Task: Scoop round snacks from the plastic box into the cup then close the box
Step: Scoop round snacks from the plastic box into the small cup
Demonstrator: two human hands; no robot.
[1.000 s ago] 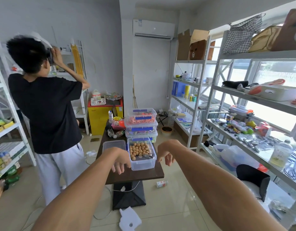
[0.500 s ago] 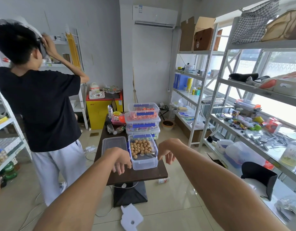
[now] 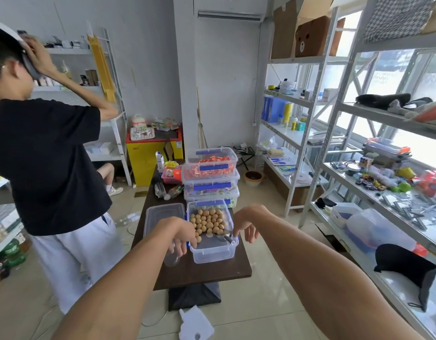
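The plastic box (image 3: pixel 212 233) sits open on the dark table (image 3: pixel 202 271), right in front of a stack of 3 shut boxes (image 3: pixel 211 177). Its lid (image 3: pixel 163 215) lies flat on the table just to the left of it. The round snacks (image 3: pixel 207 220) fill the far part of the box, and the near part looks bare. A small metal scoop (image 3: pixel 224 235) rests inside, near the right wall, and it seems to have no snacks in it. The left hand (image 3: pixel 179 235) hangs over the near left corner of the box with its fingers curled down. A clear cup (image 3: pixel 171 255) seems to be under this hand, but the cup is see-through and partly covered, so I cannot tell if the hand grips it or if any snacks are in it. The right hand (image 3: pixel 245 224) is by the right edge of the box, fingers loose and pointing down, right next to the scoop handle. I cannot tell if it touches the handle. So the job looks like it is just starting: the scooping is not done and the box is not closed. Another person (image 3: pixel 47 153) stands to the left of the table, and the top of their head is cut off.
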